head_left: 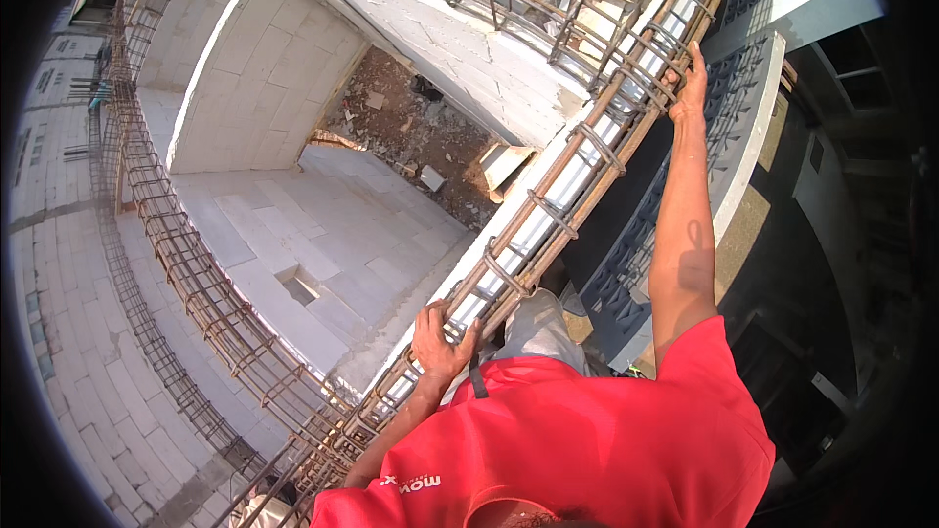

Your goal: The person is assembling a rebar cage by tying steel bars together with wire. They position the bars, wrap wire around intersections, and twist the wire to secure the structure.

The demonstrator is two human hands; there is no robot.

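A long rebar cage (pixel 599 149) of rusty bars and square stirrups lies along the top of a white block wall (pixel 509 246). It slants from lower left to upper right. My left hand (pixel 442 344) is close to my body, fingers curled over the cage's bars. Farther off, with the arm stretched out, my right hand (pixel 690 88) grips the same cage near its upper end, where several stirrups sit close together. Parts of the fingers of both hands are hidden behind the bars.
Left, another rebar cage (pixel 201 279) curves along a wall top and meets mine at lower left. Far below, rubble (pixel 430 142) covers ground between block walls (pixel 269 68). Right of the wall are a dark ribbed panel (pixel 636 264) and a grey beam (pixel 822 0).
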